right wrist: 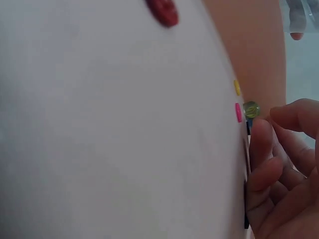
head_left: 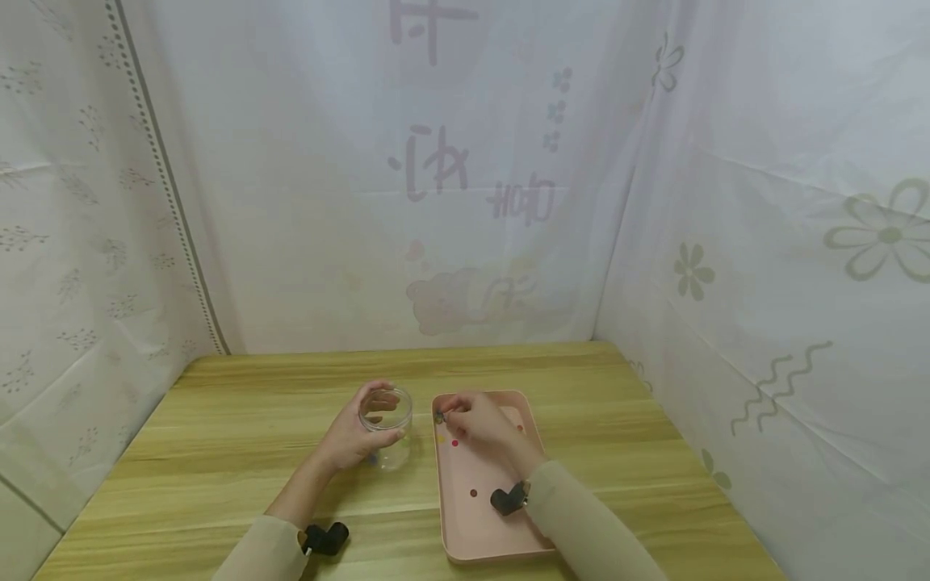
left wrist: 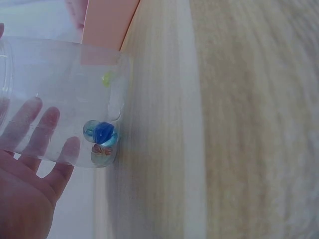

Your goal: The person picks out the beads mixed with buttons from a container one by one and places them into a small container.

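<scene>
My left hand (head_left: 353,436) grips a clear plastic jar (head_left: 395,456) around its upper part, thumb on the near side. The jar stands upright, its mouth uncovered. Several glass marbles (left wrist: 103,133) lie at its bottom in the left wrist view, a blue one among them, with a yellow-green one (left wrist: 106,78) apart. Over the far left corner of the pink tray (head_left: 465,532) is my right hand (head_left: 479,420), thumb and forefinger a little apart. A greenish marble (right wrist: 251,109) lies just beyond these fingertips, with something dark blue partly hidden below it.
Small flat round pieces lie in the tray: a yellow one (head_left: 441,440), a pink-red one (head_left: 454,443) and a brown-red one (head_left: 474,493). The wood-grain table (head_left: 291,379) is enclosed by printed white curtains (head_left: 305,202) at the back and both sides.
</scene>
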The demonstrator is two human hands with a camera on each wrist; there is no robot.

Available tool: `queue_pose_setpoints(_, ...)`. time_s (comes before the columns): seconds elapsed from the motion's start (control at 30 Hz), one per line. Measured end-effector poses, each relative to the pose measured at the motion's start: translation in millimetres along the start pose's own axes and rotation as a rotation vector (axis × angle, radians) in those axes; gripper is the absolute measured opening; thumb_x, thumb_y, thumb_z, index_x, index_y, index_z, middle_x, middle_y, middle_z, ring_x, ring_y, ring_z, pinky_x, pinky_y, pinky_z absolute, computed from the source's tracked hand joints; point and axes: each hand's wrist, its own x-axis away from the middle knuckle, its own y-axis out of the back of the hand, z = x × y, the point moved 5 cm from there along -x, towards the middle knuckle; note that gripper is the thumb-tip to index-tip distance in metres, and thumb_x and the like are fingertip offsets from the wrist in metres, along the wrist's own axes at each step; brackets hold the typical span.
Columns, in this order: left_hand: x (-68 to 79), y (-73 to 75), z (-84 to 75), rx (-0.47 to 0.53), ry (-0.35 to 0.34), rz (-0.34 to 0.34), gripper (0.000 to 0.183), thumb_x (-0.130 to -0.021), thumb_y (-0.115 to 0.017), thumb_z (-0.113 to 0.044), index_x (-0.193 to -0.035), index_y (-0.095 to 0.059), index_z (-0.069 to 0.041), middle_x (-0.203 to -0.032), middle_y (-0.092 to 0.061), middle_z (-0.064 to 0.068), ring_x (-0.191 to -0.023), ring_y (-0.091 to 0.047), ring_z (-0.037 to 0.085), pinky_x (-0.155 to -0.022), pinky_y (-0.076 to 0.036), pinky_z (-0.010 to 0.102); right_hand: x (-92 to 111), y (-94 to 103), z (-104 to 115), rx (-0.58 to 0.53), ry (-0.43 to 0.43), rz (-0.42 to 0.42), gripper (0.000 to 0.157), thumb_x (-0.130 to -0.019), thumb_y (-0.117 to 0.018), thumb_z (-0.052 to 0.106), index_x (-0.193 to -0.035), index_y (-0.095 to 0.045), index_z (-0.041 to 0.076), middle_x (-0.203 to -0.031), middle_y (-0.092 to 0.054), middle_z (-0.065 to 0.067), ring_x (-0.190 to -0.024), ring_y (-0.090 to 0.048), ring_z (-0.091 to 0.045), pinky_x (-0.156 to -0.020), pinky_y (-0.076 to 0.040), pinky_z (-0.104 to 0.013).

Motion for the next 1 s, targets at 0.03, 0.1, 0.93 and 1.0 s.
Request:
queue_pose_setpoints(0.03,0.0,0.1,-0.1,-0.001,0.002,-0.001,0.077,-0.094,-0.088,-0.014,-0.156,-0.043,-0.008,-0.15,-0.06,0.026,-0.142,-0.056,0.046,-0.116,-0.046,0.07,-0.2,-0.3,-0.2,0.01,0.01,-0.005,0.019,-0.101,-0.066,0.01,-0.115,-0.078,0.009,-0.082,-0.068,0.002,-0.072,-0.059,-0.011,-0.065,-0.048,-0.024)
queue_pose_setpoints(0.1,-0.1,0.3,-0.2,-0.003,0.002,-0.003,0.077,-0.093,-0.088,-0.014,-0.156,-0.043,-0.008,-0.15,-0.061,0.026,-0.142,-0.056,0.046,-0.116,-0.046,0.07,-0.2,-1.0,-0.7,0.034,0.021,-0.015,0.02,-0.098,-0.066,0.009,-0.114,-0.078,0.01,-0.087,-0.069,0.003,-0.076,-0.059,-0.012,-0.067,-0.048,-0.024)
queue_pose_setpoints(0.93,2.4,-0.2,-1.9,-0.012,0.008,-0.009,0.078,-0.094,-0.088,-0.014,-0.157,-0.043,-0.007,-0.149,-0.061,0.026,-0.142,-0.056,0.046,-0.117,-0.045,0.071,6.0,-6.3,0.4,0.1,0.052,0.062,0.019,-0.101,-0.075,0.013,-0.119,-0.079,0.013,-0.091,-0.079,0.0,-0.078,-0.068,-0.011,-0.077,-0.054,-0.026)
queue_pose_setpoints(1.0,2.4,-0.4,-2.0,-0.016,0.006,-0.008,0.078,-0.094,-0.088,-0.014,-0.157,-0.043,-0.008,-0.15,-0.061,0.026,-0.142,-0.056,0.046,-0.117,-0.045,0.071,6.0,-6.9,0.8,0.112,0.057,0.063,0.018,-0.101,-0.076,0.012,-0.119,-0.08,0.013,-0.091,-0.079,0.001,-0.077,-0.068,-0.01,-0.076,-0.055,-0.025)
